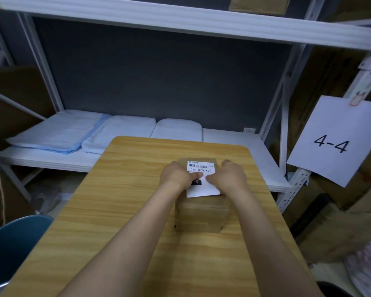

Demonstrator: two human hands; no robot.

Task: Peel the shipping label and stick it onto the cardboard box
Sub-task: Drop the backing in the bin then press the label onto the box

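A small brown cardboard box (201, 215) stands on the wooden table (120, 206). A white shipping label (202, 189) with a barcode and the print 070-070-A80 lies flat on the box's top. My left hand (177, 175) rests on the label's left side, thumb pressing near the middle. My right hand (228, 175) rests on its right side, thumb pressing beside the left thumb. Both hands' fingers curl over the box's top edges. A black patch on the label is partly hidden under my left hand.
White metal shelving (201, 28) stands behind the table, with folded white and blue cloths (77, 131) on its lower shelf. A paper sign reading 4-4 (334, 142) hangs at the right. A blue bin (11, 249) sits at the lower left. Cardboard boxes (338, 228) crowd the right side.
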